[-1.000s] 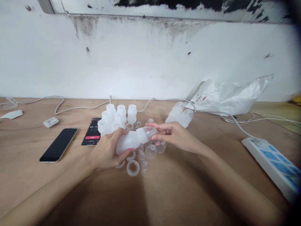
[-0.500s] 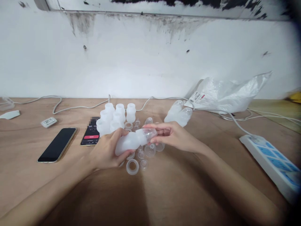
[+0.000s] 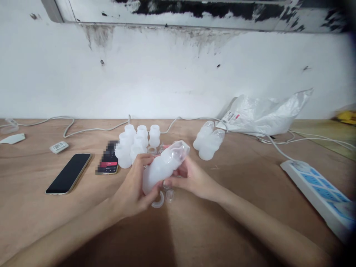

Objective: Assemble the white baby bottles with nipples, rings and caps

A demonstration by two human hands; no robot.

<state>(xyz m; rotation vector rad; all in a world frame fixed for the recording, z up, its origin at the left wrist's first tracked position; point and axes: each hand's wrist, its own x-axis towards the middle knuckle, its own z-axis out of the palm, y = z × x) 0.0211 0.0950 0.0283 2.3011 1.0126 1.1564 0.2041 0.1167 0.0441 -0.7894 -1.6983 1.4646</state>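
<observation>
From where I stand, the person's left hand (image 3: 135,187) is curled around the lower body of a frosted white bottle (image 3: 157,172), fingers over the top and thumb along the near side. The bottle lies tilted across the grip, its base in the left palm and its clear cap (image 3: 178,151) slanting up to the right. The right hand (image 3: 189,178) closes in on the neck end, thumb at the bottle's near side; its fingers go partly out of sight behind, so I can't tell how firmly they press. A translucent ring (image 3: 158,202) and a small clear piece (image 3: 170,195) lie just below on the wooden table (image 3: 211,230). Uncapped bottles (image 3: 129,144) stand beyond the left hand, capped ones (image 3: 208,142) beyond the right.
</observation>
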